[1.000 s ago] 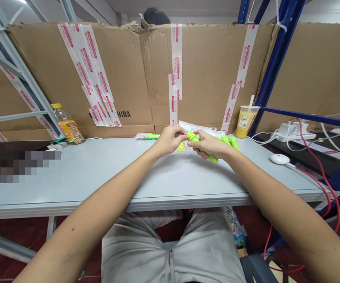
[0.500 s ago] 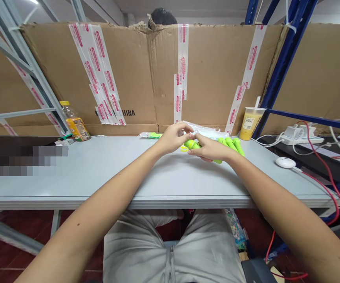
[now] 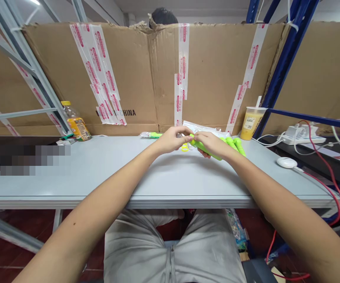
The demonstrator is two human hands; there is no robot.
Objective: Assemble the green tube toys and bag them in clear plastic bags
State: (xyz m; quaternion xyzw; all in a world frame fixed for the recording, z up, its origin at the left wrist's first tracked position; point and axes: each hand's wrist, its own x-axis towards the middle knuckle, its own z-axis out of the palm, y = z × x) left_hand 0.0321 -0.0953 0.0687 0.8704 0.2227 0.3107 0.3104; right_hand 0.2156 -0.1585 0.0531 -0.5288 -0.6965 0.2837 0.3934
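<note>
My right hand (image 3: 212, 143) is wrapped around a bright green tube (image 3: 198, 144), which slants down toward the right with part of it hidden by the fingers. At the tube's upper left end, the thumb and fingers of my left hand (image 3: 170, 140) close in and touch it. Just below the left fingertips, small yellow rings (image 3: 184, 147) lie on the table. Several similar green tubes (image 3: 239, 147) rest side by side to the right, partly covered by my right hand. Behind both hands lies a clear plastic bag (image 3: 201, 127).
A green item in clear wrapping (image 3: 152, 135) lies left of my hands on the grey table (image 3: 99, 177). A juice bottle (image 3: 78, 126) stands far left, a drink cup (image 3: 251, 124) at right. A white round device (image 3: 287, 162) with a red cable sits near the right edge. Cardboard (image 3: 217, 70) closes off the back.
The tube has turned in my right hand, so more of its plain green length shows. My left fingers have shifted slightly and now touch its upper end.
</note>
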